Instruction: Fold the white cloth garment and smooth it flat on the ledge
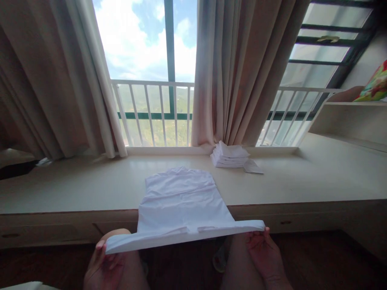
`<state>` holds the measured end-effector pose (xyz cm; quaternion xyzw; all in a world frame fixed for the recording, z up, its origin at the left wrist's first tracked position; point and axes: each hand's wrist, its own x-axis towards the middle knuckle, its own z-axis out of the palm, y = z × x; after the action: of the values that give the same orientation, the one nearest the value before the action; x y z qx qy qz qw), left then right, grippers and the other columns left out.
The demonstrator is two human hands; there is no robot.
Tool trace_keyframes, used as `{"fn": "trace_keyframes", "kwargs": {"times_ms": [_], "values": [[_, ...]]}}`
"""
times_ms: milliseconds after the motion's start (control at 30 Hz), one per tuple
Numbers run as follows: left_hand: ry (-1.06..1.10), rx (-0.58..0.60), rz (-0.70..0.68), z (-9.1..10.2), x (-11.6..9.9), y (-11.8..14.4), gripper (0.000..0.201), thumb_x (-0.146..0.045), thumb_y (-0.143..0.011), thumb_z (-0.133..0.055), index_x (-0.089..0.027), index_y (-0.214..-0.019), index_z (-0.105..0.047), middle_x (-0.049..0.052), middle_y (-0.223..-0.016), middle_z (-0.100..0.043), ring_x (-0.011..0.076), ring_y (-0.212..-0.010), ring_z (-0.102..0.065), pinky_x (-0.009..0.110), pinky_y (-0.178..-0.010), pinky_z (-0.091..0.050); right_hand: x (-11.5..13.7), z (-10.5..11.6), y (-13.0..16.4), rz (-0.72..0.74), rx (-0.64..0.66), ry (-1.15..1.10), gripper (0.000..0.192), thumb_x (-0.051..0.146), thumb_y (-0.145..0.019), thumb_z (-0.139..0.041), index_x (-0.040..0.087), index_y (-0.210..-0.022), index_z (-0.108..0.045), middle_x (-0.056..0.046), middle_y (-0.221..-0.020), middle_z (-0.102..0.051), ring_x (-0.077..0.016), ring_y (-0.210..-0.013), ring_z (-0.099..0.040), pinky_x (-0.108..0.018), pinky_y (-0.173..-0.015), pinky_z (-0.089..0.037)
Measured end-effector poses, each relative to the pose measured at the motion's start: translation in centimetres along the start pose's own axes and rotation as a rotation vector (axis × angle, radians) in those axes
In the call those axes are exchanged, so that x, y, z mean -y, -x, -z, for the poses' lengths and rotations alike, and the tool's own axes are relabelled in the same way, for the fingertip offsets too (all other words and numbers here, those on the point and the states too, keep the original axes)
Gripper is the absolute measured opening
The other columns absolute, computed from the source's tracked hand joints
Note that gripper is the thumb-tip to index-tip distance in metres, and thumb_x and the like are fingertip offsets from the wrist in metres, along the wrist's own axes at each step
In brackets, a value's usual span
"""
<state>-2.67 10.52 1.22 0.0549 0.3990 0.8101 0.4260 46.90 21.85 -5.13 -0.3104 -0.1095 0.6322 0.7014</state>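
A white cloth (184, 201) stretches from the top of the ledge down over its front edge toward me. Its far part lies flat with soft wrinkles, while the near edge is a folded band pulled taut above my knees. My left hand (104, 266) pinches the left end of that band between thumb and fingers. At the right end, my right hand (266, 253) grips the other corner the same way, slightly higher in view. What kind of cloth item it is I cannot tell.
A stack of folded white cloths (229, 155) sits by the window on the pale ledge (90, 185), a small white piece (253, 166) beside it. Curtains (242, 72) hang before a white railing (154, 112). A shelf (356, 104) stands at right.
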Motion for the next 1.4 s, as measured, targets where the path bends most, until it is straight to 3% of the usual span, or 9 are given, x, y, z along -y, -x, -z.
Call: {"fn": "trace_keyframes", "kwargs": {"times_ms": [233,400,567,667,933,1067,1233,1400], "values": [[0.330,0.124,0.028,-4.7,0.4,-1.3,0.040,-0.008,-0.065,-0.088,-0.021,-0.084,-0.056,-0.010,-0.067,-0.050,0.0020,-0.050,-0.048,0.014,-0.038,-0.035,0.5,-4.1,-2.4,0.092,0.050,-0.075,0.034,0.048,-0.066,-0.095,0.027,-0.084,-0.075,0.009,-0.080,-0.074,-0.0105,-0.078,-0.072,-0.030,-0.084,-0.063],[0.420,0.246,-0.037,-8.0,-0.7,-3.9,0.036,-0.004,-0.073,-0.082,-0.025,-0.094,-0.063,-0.012,-0.072,-0.058,0.0013,-0.055,-0.054,0.015,-0.044,-0.039,1.1,-7.4,-5.0,0.117,0.151,-0.121,0.031,0.045,-0.069,-0.095,0.028,-0.082,-0.073,0.012,-0.075,-0.071,-0.0051,-0.072,-0.066,-0.023,-0.084,-0.060],[0.435,0.328,-0.080,-10.5,-1.8,-7.0,0.025,-0.006,-0.085,-0.075,-0.027,-0.097,-0.068,-0.013,-0.073,-0.063,0.0026,-0.056,-0.057,0.016,-0.047,-0.041,1.3,-9.9,-8.7,0.157,0.198,-0.098,0.028,0.044,-0.073,-0.092,0.025,-0.079,-0.072,0.009,-0.078,-0.074,-0.0089,-0.075,-0.068,-0.029,-0.090,-0.062],[0.391,0.325,-0.103,-11.7,-2.2,-9.0,0.024,-0.009,-0.082,-0.080,-0.028,-0.093,-0.069,-0.012,-0.069,-0.062,0.0032,-0.055,-0.057,0.017,-0.044,-0.041,1.4,-11.5,-10.9,0.172,0.215,-0.088,0.024,0.044,-0.078,-0.088,0.025,-0.080,-0.073,0.006,-0.082,-0.076,-0.0118,-0.080,-0.071,-0.034,-0.095,-0.062],[0.250,0.342,-0.192,-15.9,-2.8,-13.4,0.023,-0.010,-0.080,-0.079,-0.027,-0.091,-0.069,-0.011,-0.070,-0.063,0.0045,-0.056,-0.058,0.016,-0.039,-0.043,0.6,-16.7,-16.2,0.181,0.256,-0.215,0.019,0.033,-0.081,-0.086,0.023,-0.077,-0.071,0.006,-0.079,-0.075,-0.0105,-0.081,-0.074,-0.032,-0.094,-0.065],[0.198,0.318,-0.183,-17.8,-2.2,-17.0,0.021,-0.007,-0.080,-0.073,-0.025,-0.090,-0.068,-0.008,-0.069,-0.060,0.0060,-0.056,-0.055,0.017,-0.038,-0.041,-1.0,-19.0,-19.5,0.138,0.214,-0.208,0.020,0.034,-0.094,-0.072,0.021,-0.078,-0.072,0.003,-0.082,-0.078,-0.0128,-0.084,-0.077,-0.035,-0.092,-0.067],[0.157,0.237,-0.123,-20.2,-1.2,-23.2,0.020,-0.006,-0.084,-0.063,-0.025,-0.090,-0.067,-0.005,-0.063,-0.054,0.0086,-0.053,-0.053,0.017,-0.038,-0.036,-3.0,-21.8,-23.8,0.069,0.178,-0.169,0.037,0.033,-0.106,-0.052,0.020,-0.080,-0.074,-0.001,-0.084,-0.080,-0.0145,-0.087,-0.079,-0.037,-0.092,-0.067],[0.107,0.201,-0.064,-20.9,-0.1,-28.4,0.020,-0.007,-0.087,-0.060,-0.024,-0.093,-0.066,-0.006,-0.062,-0.052,0.0084,-0.051,-0.051,0.015,-0.038,-0.035,-5.5,-23.6,-27.7,0.057,0.174,-0.142,0.033,0.034,-0.104,-0.056,0.019,-0.081,-0.075,-0.002,-0.085,-0.080,-0.0153,-0.088,-0.079,-0.039,-0.096,-0.065]]}}
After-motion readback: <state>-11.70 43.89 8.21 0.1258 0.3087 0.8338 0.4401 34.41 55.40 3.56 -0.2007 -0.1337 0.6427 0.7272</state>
